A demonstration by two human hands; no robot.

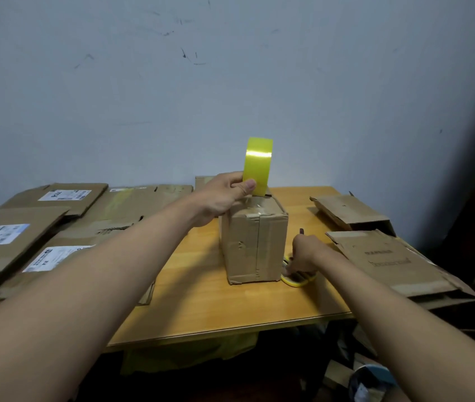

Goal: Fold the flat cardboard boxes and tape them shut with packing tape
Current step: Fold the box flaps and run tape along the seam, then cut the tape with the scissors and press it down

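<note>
A folded brown cardboard box (252, 245) stands upright in the middle of the wooden table (201, 309). My left hand (224, 195) holds a yellow packing tape roll (258, 165) on edge above the box's top, with a clear strip running from the roll down onto the top. My right hand (303, 255) rests on the table just right of the box, fingers closed around yellow-handled scissors (297, 281) that lie flat there. The scissor blades are mostly hidden under the hand.
Several flat cardboard boxes (12, 236) with white labels are piled at the left. Two flattened boxes (387, 262) lie at the right edge of the table. A grey wall stands behind. Clutter and a blue-rimmed container (372, 378) sit on the floor below.
</note>
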